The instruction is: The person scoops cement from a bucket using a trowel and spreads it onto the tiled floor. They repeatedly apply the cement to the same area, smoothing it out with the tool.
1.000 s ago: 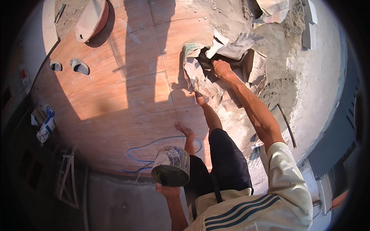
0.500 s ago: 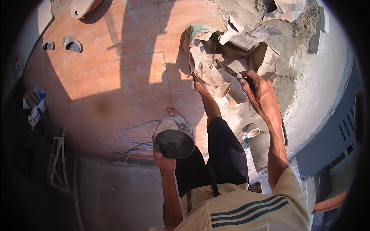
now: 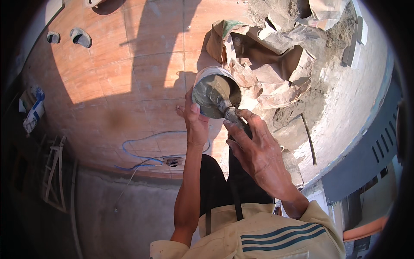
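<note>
My left hand (image 3: 196,123) holds a small round bucket (image 3: 234,86) by its side, with the thumb at the rim. The bucket is tilted so that its open mouth faces me, and wet grey cement paste (image 3: 205,97) coats its inside. In my right hand (image 3: 261,151) is a trowel (image 3: 231,115), gripped by the handle. Its blade reaches into the bucket and is smeared grey, so its outline is hard to make out. Just beyond the bucket, to the right, lies a torn-open brown paper sack (image 3: 280,97) with its top spread wide.
Orange floor tiles (image 3: 108,82) spread to the left, with a pair of slippers (image 3: 80,38) on them. A blue hose or cable (image 3: 133,149) loops near my legs. Sandy rubble (image 3: 336,36) lies by the white wall (image 3: 358,99). A wooden frame (image 3: 54,175) stands at the left.
My left hand has raised the bucket forward and turned its mouth into view. My right hand has drawn the trowel out of the paper sack and brought it into the bucket.
</note>
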A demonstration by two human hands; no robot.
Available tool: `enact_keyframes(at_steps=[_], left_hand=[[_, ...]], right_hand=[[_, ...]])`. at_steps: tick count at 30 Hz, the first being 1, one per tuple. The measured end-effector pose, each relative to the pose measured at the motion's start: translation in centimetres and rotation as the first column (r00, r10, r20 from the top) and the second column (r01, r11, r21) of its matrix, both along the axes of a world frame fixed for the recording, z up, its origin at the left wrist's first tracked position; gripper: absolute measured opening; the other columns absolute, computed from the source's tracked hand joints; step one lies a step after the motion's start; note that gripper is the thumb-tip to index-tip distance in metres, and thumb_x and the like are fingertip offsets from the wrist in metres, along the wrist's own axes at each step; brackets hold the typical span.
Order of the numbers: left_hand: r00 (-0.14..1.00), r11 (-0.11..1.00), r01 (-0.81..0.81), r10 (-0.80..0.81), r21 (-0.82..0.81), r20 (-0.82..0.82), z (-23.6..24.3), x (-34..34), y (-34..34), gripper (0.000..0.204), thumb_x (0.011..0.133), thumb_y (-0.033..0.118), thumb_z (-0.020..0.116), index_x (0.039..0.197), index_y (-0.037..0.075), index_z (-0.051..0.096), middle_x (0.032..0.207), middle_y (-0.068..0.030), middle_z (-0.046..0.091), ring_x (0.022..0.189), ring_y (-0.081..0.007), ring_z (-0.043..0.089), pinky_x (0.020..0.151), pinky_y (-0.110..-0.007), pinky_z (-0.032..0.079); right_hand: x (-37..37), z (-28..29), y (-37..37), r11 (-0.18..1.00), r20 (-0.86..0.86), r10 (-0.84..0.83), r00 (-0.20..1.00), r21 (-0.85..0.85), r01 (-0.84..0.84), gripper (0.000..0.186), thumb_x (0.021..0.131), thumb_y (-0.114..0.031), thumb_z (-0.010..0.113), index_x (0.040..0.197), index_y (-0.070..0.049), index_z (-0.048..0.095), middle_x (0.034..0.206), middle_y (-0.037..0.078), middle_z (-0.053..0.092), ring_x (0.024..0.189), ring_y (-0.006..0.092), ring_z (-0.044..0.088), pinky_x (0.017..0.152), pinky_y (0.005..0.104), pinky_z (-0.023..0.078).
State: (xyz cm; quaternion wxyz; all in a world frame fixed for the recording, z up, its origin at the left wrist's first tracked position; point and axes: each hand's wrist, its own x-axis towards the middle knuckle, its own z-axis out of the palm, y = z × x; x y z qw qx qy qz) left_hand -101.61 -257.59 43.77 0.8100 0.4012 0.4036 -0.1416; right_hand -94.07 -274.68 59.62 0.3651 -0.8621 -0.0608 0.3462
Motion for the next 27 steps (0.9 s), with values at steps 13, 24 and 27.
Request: enact_keyframes(at_steps=[13, 24, 27], left_hand=[[0.982, 0.984, -0.179, 0.177, -0.018, -0.069, -1.8, -3.1, 5.5, 0.097, 0.090, 0.075, 0.065, 0.156, 0.005, 0.049, 0.146, -0.0159, 0.062, 0.130, -0.0338, 0.065, 0.107, -0.053, 0.058], [0.977, 0.977, -0.175, 0.188, 0.124, -0.104, 0.2, -6.2, 6.9, 0.090, 0.097, 0.071, 0.060, 0.156, 0.004, 0.049, 0.149, -0.0159, 0.060, 0.132, -0.0354, 0.064, 0.104, -0.056, 0.060], [0.977, 0.985, -0.167, 0.170, 0.036, -0.127, 0.1, -6.5, 6.5, 0.088, 0.098, 0.071, 0.060, 0.156, 0.005, 0.050, 0.150, -0.0148, 0.061, 0.135, -0.0341, 0.062, 0.112, -0.053, 0.055]], right_hand=[[7.5, -17.3, -7.0, 0.983, 0.035, 0.015, 0.999, -0.183, -0.008, 0.031, 0.109, -0.026, 0.064, 0.134, -0.007, 0.066, 0.099, 0.018, 0.079, 0.102, 0.0460, 0.075, 0.092, 0.0527, 0.059], [5.0, -49.0, -8.0, 0.868, 0.052, 0.384, 0.922, -0.360, -0.341, 0.019, 0.100, -0.022, 0.064, 0.102, -0.015, 0.081, 0.106, 0.012, 0.081, 0.101, 0.0319, 0.079, 0.086, 0.0455, 0.062], [3.5, -49.7, -9.5, 0.848, -0.283, 0.187, 0.941, -0.436, -0.300, 0.024, 0.101, -0.023, 0.062, 0.113, -0.018, 0.083, 0.120, 0.012, 0.083, 0.114, 0.0315, 0.079, 0.095, 0.0434, 0.063]])
